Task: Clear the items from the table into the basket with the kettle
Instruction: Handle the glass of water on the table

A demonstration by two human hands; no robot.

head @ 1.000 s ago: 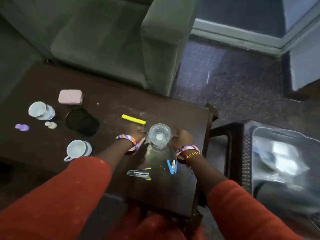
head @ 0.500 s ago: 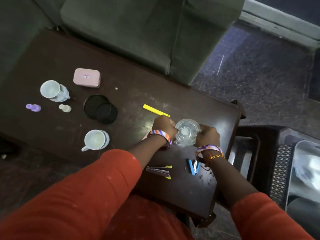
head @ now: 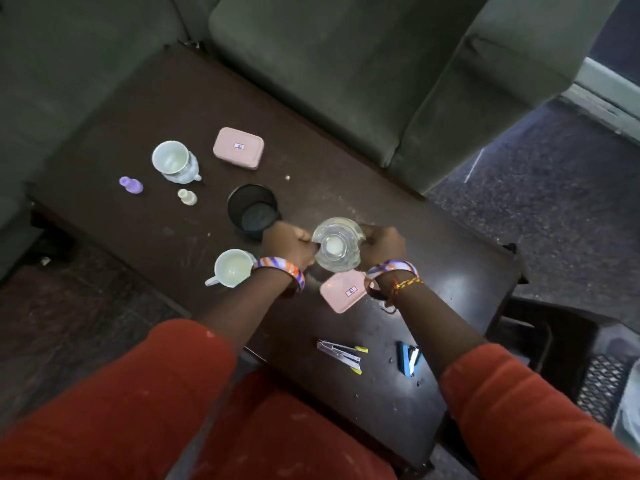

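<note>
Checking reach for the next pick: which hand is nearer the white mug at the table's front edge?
Left. The left hand grips the glass jar just right of the white mug; the right hand grips the jar's far side.

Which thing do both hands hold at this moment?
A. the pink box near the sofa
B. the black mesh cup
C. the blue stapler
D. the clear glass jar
D: the left hand and the right hand grip the clear glass jar from its two sides, while the other three things lie untouched on the table.

Two cups (head: 171, 160) (head: 232, 267), two pink boxes (head: 238, 147) (head: 341, 292)
</note>
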